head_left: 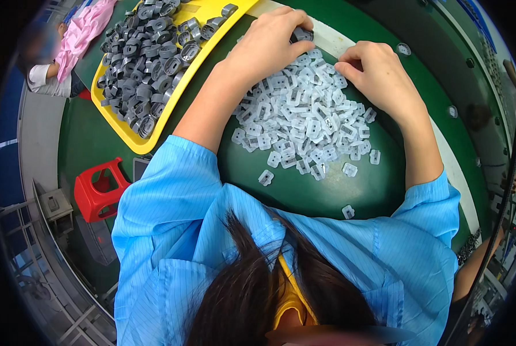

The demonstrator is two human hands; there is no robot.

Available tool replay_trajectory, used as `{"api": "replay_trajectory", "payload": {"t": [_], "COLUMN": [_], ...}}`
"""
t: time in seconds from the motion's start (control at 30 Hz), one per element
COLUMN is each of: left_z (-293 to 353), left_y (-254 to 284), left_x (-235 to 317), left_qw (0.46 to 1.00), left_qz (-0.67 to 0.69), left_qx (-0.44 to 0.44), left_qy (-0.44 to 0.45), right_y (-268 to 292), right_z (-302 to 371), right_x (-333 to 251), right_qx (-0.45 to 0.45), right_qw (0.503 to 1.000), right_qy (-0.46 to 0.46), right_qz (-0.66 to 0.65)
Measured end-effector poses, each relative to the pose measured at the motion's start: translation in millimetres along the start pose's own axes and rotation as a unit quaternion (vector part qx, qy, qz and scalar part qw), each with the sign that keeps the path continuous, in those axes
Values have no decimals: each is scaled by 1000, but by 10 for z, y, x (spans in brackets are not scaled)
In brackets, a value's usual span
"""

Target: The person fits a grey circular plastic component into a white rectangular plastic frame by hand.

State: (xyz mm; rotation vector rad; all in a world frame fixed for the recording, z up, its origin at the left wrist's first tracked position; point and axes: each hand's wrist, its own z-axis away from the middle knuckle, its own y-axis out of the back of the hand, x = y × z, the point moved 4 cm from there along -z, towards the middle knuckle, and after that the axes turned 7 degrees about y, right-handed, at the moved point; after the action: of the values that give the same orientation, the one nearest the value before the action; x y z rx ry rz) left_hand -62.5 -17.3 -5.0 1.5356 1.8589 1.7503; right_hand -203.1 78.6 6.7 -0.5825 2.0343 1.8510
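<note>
"What could slip?"
"The grey part (302, 35) beyond the clear pile (304, 115): the left hand (269, 41) half-curls round it, and a loose thumb might drop it."
"Right hand (380, 76)?"
"Right of the pile, fingers curled; can't tell what's pinched. Brushing could scatter pieces."

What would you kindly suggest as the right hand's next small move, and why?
Perhaps the right hand should take one of the clear pieces, unless it already pinches one, which I cannot tell: its fingertips are beside their pile, and the left hand is at a dark grey part.
</note>
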Motion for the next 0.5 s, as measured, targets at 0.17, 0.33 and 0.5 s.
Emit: {"api": "replay_trajectory", "payload": {"t": [0.17, 0.33, 0.5], "left_z": [15, 36, 59], "left_y": [-1, 6, 138], "left_x": [-30, -49, 111], "left_qw": [998, 996, 957], "left_qz": [-17, 27, 261], "left_qx": [51, 84, 66], "left_qy": [-18, -22, 111], "right_y": [-11, -22, -37], "right_z": [-24, 109, 36], "right_x": [49, -137, -69], "right_qx": [-25, 35, 19], "right_qw": [998, 986, 998], "right_qy": [-24, 74, 33], "right_qz": [-46, 148, 53]}}
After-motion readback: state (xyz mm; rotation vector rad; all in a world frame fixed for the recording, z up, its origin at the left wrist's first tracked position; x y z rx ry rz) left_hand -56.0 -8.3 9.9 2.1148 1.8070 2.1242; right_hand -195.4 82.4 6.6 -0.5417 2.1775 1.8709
